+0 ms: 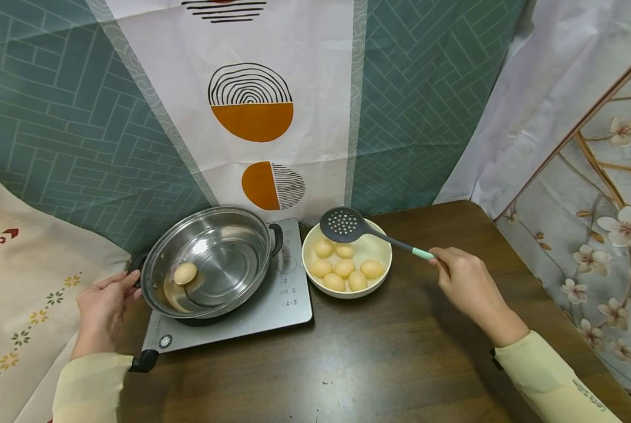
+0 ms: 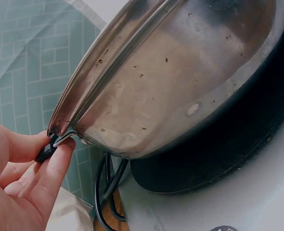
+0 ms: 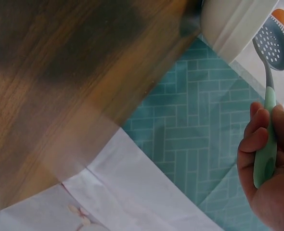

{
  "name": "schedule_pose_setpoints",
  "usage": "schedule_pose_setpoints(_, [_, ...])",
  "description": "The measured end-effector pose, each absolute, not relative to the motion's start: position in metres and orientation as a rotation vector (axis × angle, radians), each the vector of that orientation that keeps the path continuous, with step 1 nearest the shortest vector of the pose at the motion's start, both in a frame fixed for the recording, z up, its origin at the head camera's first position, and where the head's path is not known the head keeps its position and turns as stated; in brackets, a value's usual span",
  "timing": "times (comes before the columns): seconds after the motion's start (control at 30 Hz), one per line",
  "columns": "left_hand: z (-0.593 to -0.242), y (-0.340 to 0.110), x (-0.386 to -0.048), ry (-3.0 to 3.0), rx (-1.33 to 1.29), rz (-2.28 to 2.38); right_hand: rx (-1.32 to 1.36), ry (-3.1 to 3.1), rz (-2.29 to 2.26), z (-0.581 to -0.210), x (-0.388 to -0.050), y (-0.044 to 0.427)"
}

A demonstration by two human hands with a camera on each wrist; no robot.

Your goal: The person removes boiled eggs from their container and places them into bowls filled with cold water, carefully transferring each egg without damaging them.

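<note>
A steel pot (image 1: 225, 294) with one egg (image 1: 185, 274) inside stands on a flat cooktop (image 1: 273, 311). Its black left handle (image 2: 46, 151) is pinched between the thumb and fingers of my left hand (image 1: 103, 304). The pot looks tilted in the left wrist view. My right hand (image 1: 466, 285) grips the green handle (image 3: 264, 154) of a slotted skimmer. The skimmer's dark perforated head (image 1: 343, 225) hangs over the back rim of a cream bowl (image 1: 347, 293), with nothing on it. Several eggs (image 1: 344, 268) lie in that bowl.
A brown wooden table (image 1: 379, 352) bears the cooktop and bowl. Behind them hangs a patterned cloth (image 1: 421, 117); floral cloth (image 1: 601, 276) hangs at the right. Black cables (image 2: 108, 187) run beside the cooktop under the pot handle.
</note>
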State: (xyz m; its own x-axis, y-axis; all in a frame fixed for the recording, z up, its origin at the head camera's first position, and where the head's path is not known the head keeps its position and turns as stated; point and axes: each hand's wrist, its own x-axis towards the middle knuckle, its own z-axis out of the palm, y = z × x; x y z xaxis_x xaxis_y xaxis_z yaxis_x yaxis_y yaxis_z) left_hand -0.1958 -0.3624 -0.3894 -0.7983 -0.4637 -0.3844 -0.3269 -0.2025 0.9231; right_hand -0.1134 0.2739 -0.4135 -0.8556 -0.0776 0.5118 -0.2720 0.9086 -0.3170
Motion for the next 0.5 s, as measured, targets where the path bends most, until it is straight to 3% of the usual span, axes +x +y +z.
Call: schedule_pose_setpoints(0.5, [-0.3895,-0.3618,-0.1962,-1.934,0.970,-2.132,0.250,-2.575,0.524,-0.4153,-0.1135,0.2731])
